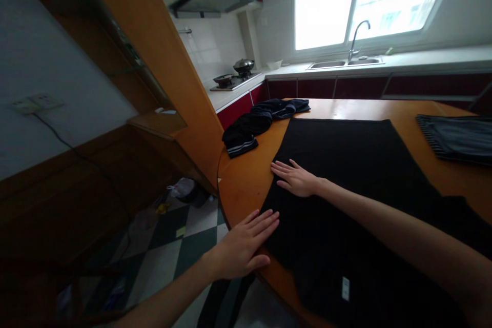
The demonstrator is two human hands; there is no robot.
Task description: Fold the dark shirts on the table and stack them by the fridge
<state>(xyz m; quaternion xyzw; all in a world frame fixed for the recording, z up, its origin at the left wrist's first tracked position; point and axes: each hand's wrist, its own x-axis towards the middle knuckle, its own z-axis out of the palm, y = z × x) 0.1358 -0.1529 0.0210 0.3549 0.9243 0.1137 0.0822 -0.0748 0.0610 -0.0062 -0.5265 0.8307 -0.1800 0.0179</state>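
A black garment, likely a shirt, lies spread flat on the wooden table, with a small white label showing near its lower end. My right hand rests palm down on its left edge, fingers stretched and pointing left. Closer to me, my left hand is at the table's edge, its extended fingertips touching the cloth's left border. Neither hand grips anything. Part of the garment at the lower right is hidden beneath my right forearm.
The orange wooden table has a rounded left edge. A crumpled dark garment lies at its far left, a folded dark garment at the right. Behind are a sink and a stove. A wooden partition stands left.
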